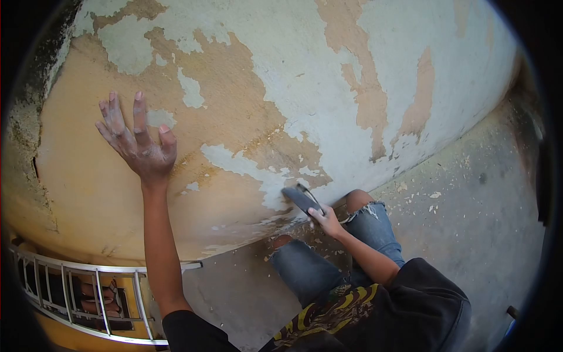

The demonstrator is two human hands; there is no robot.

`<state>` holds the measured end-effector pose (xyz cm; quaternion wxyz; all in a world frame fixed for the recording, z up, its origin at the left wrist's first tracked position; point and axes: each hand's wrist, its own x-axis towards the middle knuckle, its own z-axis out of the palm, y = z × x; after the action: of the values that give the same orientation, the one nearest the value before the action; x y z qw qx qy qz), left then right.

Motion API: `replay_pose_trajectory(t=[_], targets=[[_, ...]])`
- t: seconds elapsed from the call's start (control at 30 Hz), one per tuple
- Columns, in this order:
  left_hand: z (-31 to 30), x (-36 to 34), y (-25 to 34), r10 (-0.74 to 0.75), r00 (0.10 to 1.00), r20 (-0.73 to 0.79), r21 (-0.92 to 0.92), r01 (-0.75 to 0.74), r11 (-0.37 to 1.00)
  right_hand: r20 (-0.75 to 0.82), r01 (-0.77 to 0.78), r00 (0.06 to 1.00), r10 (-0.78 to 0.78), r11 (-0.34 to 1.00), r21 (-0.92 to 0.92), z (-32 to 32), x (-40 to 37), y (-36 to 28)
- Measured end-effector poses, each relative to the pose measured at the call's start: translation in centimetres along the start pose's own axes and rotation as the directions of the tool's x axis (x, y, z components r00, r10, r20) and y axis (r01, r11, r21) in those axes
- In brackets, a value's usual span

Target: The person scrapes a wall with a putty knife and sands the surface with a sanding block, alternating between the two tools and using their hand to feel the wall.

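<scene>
My left hand (143, 144) is raised against the wall (229, 76), fingers spread and dusted with pale powder, with nothing in it. The wall has patches of whitish paint over a tan layer, with ragged peeled edges. Low on the wall, my right hand (326, 220) is closed around a dark, flat tool (300, 200) with a thin curved strap or handle on its upper side. The tool's far end is at the wall, by a flaking whitish patch. Part of the grip is hidden by my fingers.
A metal ladder (94, 269) lies at the lower left, with another person's feet (105, 299) seen beyond its rungs. Paint flakes are scattered over the concrete floor (469, 193) at the right. My bent knees are close to the wall's base.
</scene>
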<state>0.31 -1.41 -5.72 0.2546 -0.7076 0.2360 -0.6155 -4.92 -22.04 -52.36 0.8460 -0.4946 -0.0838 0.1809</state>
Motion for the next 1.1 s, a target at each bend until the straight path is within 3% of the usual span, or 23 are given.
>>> replay_pose_trajectory(t=[0.03, 0.1, 0.23, 0.3, 0.37, 0.43, 0.57, 0.63, 0.7, 0.77, 0.9, 0.97, 1.03, 1.1], targets=[[-0.2, 0.0, 0.1, 0.009, 1.0, 0.012, 0.02, -0.01, 1.0, -0.026, -0.063, 0.998, 0.061, 0.995, -0.076, -0.9, -0.8, 1.5], [0.1, 0.0, 0.1, 0.022, 0.999, 0.032, 0.025, -0.022, 0.999, -0.029, -0.081, 0.996, 0.08, 0.996, -0.046, -0.6, -1.0, 0.2], [0.4, -0.1, 0.1, -0.017, 1.0, -0.014, -0.01, 0.016, 1.0, 0.053, 0.033, 0.998, -0.032, 0.999, -0.017, 2.1, 2.0, -6.6], [0.3, -0.2, 0.1, -0.006, 1.0, -0.021, -0.023, 0.006, 1.0, 0.064, 0.092, 0.994, -0.092, 0.996, 0.002, 1.7, 1.8, -5.6], [0.2, 0.0, 0.0, 0.005, 1.0, -0.012, 0.001, -0.005, 1.0, 0.057, -0.07, 0.996, 0.075, 0.994, -0.079, -1.4, 0.8, -0.2], [0.1, -0.1, 0.0, 0.003, 1.0, -0.023, 0.001, -0.003, 1.0, -0.015, -0.113, 0.994, 0.112, 0.99, -0.089, -1.5, -0.2, -0.2], [0.5, -0.3, 0.0, -0.018, 0.999, -0.043, -0.031, 0.017, 0.999, 0.067, -0.039, 0.997, 0.042, 0.998, -0.057, 0.8, 1.9, -5.5], [0.4, -0.4, 0.1, -0.018, 0.999, -0.031, -0.029, 0.017, 0.999, 0.11, 0.139, 0.984, -0.137, 0.99, -0.01, 1.8, 3.1, -6.9], [0.3, 0.0, -0.2, 0.005, 0.999, -0.037, -0.022, -0.006, 1.0, 0.081, 0.121, 0.989, -0.12, 0.992, -0.016, 0.3, 1.5, -4.1], [0.2, -0.1, -0.1, 0.002, 1.0, -0.014, -0.007, -0.002, 1.0, -0.017, -0.098, 0.995, 0.096, 0.988, -0.12, -2.0, -0.2, 1.0], [0.4, -0.4, 0.1, -0.029, 0.999, -0.023, -0.012, 0.029, 1.0, -0.008, -0.095, 0.995, 0.095, 0.994, -0.049, -0.5, 0.1, -2.8], [0.3, -0.2, 0.0, -0.011, 0.999, -0.036, -0.02, 0.011, 1.0, 0.056, 0.086, 0.995, -0.083, 0.995, -0.047, 0.7, 2.1, -6.4], [0.2, -0.3, 0.1, -0.007, 1.0, -0.019, -0.01, 0.007, 1.0, 0.045, 0.13, 0.991, -0.128, 0.991, -0.044, -0.1, 2.4, -4.3], [0.2, -0.1, 0.0, 0.0, 1.0, -0.016, 0.011, 0.001, 1.0, 0.051, -0.107, 0.993, 0.105, 0.993, 0.04, -2.9, 0.9, 0.5]])
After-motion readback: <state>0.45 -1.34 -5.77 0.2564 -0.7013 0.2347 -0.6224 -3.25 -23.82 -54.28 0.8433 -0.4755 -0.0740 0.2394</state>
